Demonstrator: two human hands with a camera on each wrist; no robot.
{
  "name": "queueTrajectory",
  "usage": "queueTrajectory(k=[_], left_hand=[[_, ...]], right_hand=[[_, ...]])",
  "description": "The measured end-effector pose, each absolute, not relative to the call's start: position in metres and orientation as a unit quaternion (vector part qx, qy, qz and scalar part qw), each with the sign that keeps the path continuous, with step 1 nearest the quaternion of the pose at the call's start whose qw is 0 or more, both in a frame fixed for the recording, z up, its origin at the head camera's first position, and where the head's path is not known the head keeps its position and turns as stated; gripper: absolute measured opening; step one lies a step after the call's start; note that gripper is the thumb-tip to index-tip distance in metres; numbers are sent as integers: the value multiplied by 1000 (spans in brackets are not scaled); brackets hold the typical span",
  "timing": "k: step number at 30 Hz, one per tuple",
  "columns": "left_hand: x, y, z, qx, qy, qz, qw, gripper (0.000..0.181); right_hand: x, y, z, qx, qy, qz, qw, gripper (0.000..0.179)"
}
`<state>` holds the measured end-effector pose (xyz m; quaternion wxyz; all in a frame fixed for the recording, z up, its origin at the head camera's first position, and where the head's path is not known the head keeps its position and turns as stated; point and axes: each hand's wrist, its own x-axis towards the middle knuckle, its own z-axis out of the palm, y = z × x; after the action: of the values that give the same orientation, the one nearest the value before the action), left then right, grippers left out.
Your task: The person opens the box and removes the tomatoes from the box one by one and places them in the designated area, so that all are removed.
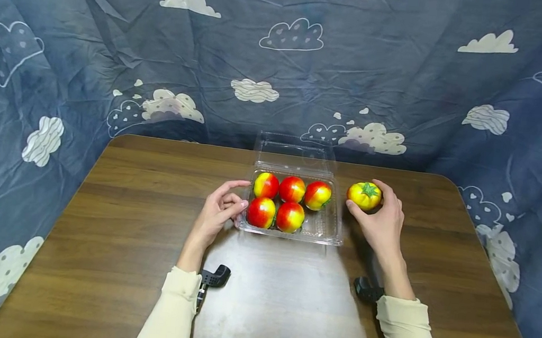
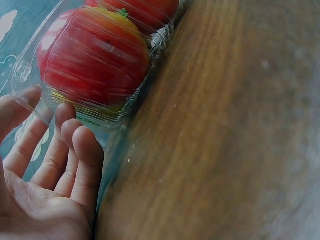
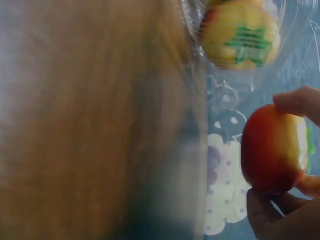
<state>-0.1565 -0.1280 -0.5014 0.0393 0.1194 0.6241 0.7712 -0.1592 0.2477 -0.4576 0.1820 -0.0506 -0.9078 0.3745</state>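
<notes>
The yellow-red fruit [image 1: 364, 196] is just to the right of the clear box [image 1: 325, 226], not touching it. On the near side of the box, two pale sleeves [image 1: 169, 309] reach forward. The right hand [image 1: 385, 220] holds this fruit between thumb and bent fingers. At the box's left edge, the left hand [image 1: 214, 212] has loosely bent fingers, thumb and forefinger apart; whether they press, I cannot tell. Inside the box sit five similar fruits [image 1: 290, 216]. Behind it, the blue cloth [image 1: 380, 55] hangs.

The left hand [image 2: 50, 200], palm in view, touches a clear ribbed plastic container [image 2: 24, 71] with 2 red-and-yellow fruits [image 2: 95, 60] inside, on a wood-grain tabletop [image 2: 195, 150].
</notes>
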Motion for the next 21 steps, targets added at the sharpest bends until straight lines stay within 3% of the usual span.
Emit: queueTrajectory(k=[10, 21], left_hand=[[-158, -128, -498, 125, 625, 770, 33, 47], [-157, -127, -500, 117, 623, 773, 38, 46]], right_hand=[[-167, 255, -463, -34, -931, 352, 93, 76], [-165, 259, -462, -15, -937, 343, 71, 82]])
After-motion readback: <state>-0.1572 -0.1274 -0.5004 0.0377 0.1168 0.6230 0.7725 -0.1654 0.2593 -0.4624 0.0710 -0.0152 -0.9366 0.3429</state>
